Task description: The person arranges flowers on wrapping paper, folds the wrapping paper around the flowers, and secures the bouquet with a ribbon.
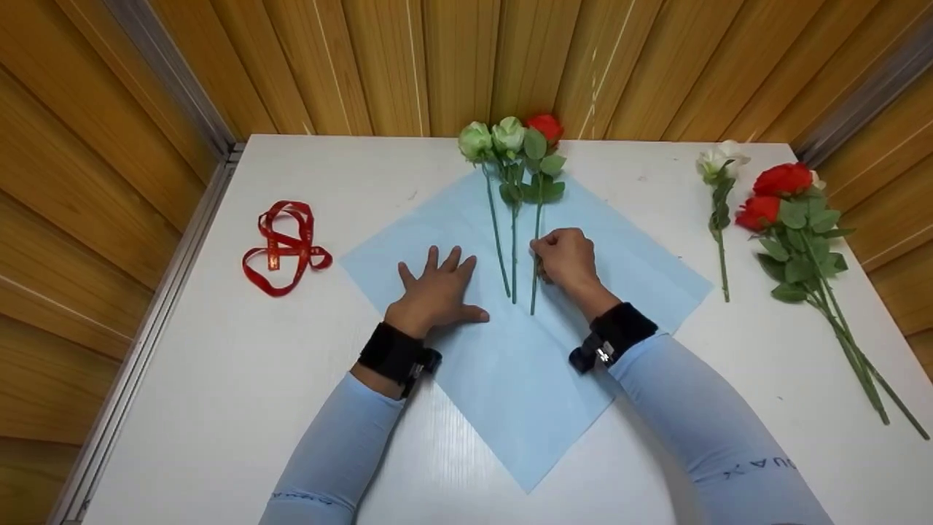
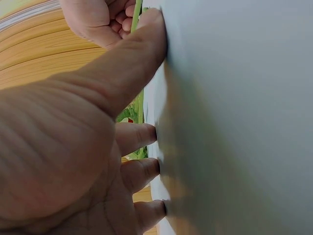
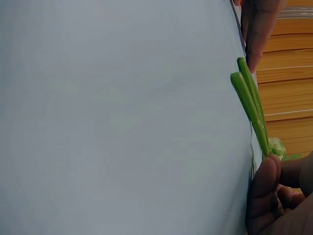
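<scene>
A light blue square sheet of wrapping paper (image 1: 510,408) lies cornerwise on the table. On its upper half lie two pale green roses (image 1: 475,142) and, to their right, a red rose (image 1: 544,130), stems pointing toward me. My right hand (image 1: 567,259) pinches the red rose's stem (image 3: 249,103) between thumb and fingers. With fingers spread, my left hand (image 1: 434,295) presses flat on the paper, left of the stems. In the left wrist view, the left fingertips (image 2: 146,132) touch the sheet.
A loosely looped red ribbon (image 1: 273,240) lies at the left. Toward the right are a white rose (image 1: 720,164) and a small bunch with red roses (image 1: 783,179), their stems toward me. Wood-patterned panels (image 1: 466,65) rise behind the white table (image 1: 219,408).
</scene>
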A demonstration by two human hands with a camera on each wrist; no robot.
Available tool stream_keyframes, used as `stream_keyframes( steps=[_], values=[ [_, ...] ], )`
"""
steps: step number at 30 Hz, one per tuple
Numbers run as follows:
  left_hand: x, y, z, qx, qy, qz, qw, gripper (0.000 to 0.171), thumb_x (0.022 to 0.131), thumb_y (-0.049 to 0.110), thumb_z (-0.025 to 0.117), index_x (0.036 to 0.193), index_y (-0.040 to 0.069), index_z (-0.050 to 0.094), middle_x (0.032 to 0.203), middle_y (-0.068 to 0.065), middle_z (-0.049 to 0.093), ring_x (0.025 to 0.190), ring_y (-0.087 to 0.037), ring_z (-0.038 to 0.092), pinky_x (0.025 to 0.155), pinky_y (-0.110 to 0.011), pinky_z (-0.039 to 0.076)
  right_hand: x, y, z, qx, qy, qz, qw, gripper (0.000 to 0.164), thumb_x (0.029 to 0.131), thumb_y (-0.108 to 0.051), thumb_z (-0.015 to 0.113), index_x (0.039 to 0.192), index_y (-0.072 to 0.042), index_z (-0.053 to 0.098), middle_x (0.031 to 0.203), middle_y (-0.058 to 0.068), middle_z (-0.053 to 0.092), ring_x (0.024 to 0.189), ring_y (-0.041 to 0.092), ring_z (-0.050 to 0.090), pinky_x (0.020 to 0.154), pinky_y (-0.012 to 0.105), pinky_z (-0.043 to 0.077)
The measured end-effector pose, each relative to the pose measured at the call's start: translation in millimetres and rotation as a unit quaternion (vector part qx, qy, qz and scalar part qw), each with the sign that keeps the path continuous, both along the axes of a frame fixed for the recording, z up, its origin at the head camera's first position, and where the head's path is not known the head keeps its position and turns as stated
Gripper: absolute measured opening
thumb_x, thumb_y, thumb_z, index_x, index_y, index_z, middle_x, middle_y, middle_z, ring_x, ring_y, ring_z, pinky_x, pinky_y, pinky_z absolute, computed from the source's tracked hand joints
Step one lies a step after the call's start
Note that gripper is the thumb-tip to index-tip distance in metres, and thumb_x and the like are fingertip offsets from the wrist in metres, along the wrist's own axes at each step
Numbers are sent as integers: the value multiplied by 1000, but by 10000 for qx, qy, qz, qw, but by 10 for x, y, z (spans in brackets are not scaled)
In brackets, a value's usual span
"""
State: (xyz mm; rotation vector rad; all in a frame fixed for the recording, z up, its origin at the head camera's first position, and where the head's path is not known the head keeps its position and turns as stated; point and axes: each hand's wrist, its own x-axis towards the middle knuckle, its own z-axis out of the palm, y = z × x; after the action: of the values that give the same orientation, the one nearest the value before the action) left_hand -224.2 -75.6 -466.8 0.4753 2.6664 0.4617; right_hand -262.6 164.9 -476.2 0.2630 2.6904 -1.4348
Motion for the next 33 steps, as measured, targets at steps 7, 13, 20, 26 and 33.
stream_keyframes(
  steps=[7, 13, 20, 26, 33],
  values=[
    [13, -3, 9, 9, -26, 20, 10000, 103, 90, 60, 77, 169, 20, 26, 177, -10, 14, 163, -43, 1, 117, -83, 3, -16, -24, -22, 184, 150, 112, 9997, 27, 104, -25, 68, 92, -4, 78, 61, 1, 65, 49, 10, 58, 49, 26, 46],
    [10, 9, 15, -14, -83, 31, 10000, 103, 90, 61, 77, 169, 20, 25, 177, -9, 13, 163, -42, 0, 118, -83, 3, -26, -56, -15, 368, 166, 176, 9990, 27, 103, -26, 69, 92, -4, 79, 62, 1, 66, 49, 10, 58, 49, 26, 46],
    [-3, 14, 9, -79, -66, 36, 9999, 103, 90, 61, 77, 169, 20, 25, 177, -9, 14, 163, -43, 1, 117, -83, 3, -48, -88, -9, 644, 86, 198, 9977, 29, 102, -31, 71, 92, -5, 78, 62, -2, 65, 52, 10, 59, 52, 27, 46],
    [-3, 10, 10, -96, -18, 4, 10000, 103, 90, 62, 76, 169, 20, 25, 177, -9, 14, 163, -43, 1, 117, -83, 4, -49, -98, -15, 706, 116, 158, 9973, 34, 102, -34, 70, 83, -7, 78, 59, -4, 61, 52, 11, 58, 52, 27, 44],
    [-2, 2, -3, -15, -26, 38, 10000, 103, 90, 61, 78, 169, 21, 26, 177, -9, 15, 163, -43, 1, 117, -83, 3, -39, -69, -19, 487, 173, 227, 9984, 48, 105, -39, 64, 69, -7, 70, 55, -3, 56, 50, 14, 56, 49, 29, 43]
  ],
)
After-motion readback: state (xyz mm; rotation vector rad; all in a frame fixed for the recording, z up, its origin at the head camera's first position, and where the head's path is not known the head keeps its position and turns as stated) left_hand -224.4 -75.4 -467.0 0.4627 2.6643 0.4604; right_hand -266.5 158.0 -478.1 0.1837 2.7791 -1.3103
